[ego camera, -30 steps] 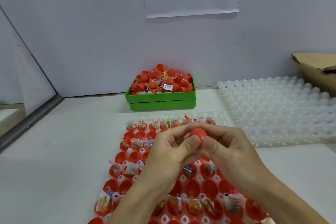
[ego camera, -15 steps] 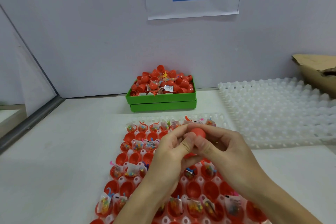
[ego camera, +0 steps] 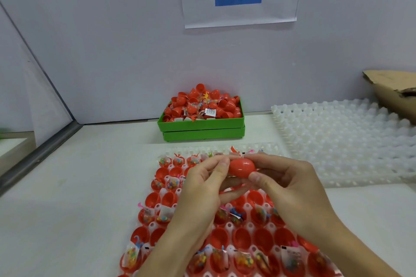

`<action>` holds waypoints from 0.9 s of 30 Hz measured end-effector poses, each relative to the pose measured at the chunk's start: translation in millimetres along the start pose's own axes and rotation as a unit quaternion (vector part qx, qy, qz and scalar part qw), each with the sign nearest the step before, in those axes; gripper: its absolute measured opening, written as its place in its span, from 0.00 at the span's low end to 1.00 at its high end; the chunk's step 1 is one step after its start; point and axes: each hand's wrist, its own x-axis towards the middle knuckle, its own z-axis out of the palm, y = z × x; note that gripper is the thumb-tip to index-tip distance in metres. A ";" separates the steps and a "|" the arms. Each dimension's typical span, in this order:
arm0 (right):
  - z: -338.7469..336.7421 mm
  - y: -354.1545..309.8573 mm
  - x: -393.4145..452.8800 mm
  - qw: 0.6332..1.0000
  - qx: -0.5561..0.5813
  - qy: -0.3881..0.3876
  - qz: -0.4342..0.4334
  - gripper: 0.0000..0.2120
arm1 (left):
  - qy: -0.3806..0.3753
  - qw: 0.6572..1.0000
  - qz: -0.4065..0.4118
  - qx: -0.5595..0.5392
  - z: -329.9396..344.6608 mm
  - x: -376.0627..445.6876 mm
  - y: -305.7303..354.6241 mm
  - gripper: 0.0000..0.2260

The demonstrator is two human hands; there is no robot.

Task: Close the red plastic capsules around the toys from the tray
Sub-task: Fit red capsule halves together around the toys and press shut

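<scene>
A: Hands?
B: A glossy red egg-shaped capsule (ego camera: 242,167) is being pinched between the curled left hand (ego camera: 203,186) and right hand (ego camera: 290,186), above the white moulded tray (ego camera: 171,189).
A: Tray contents?
B: Smooth red half-shells and bagged toys (ego camera: 243,260) are being held.

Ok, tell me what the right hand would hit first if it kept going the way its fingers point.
The right hand points left, pinching the red capsule. Straight on, it would most likely meet the left hand gripping the capsule's other end, though depth is uncertain.
</scene>
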 end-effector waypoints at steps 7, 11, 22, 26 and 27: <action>-2.5 2.3 -1.2 0.999 -0.025 0.015 -0.025 0.20 | 0.000 0.980 0.126 0.157 -3.6 -4.5 6.7 0.16; -0.5 0.1 -0.6 0.999 0.026 -0.021 0.005 0.14 | -0.010 0.979 0.131 0.156 -3.8 -4.2 6.3 0.19; 1.3 0.8 -4.0 0.982 -0.139 0.037 -0.126 0.22 | -0.021 0.999 0.041 -0.006 -2.7 -3.1 3.8 0.15; 3.3 -0.2 -4.6 0.997 -0.050 0.029 -0.045 0.11 | -0.002 0.997 0.050 0.059 -2.4 -4.3 6.2 0.13; 4.2 -1.7 -3.8 1.000 0.000 0.029 -0.009 0.07 | -0.005 0.996 0.052 0.073 -2.4 -5.0 6.8 0.14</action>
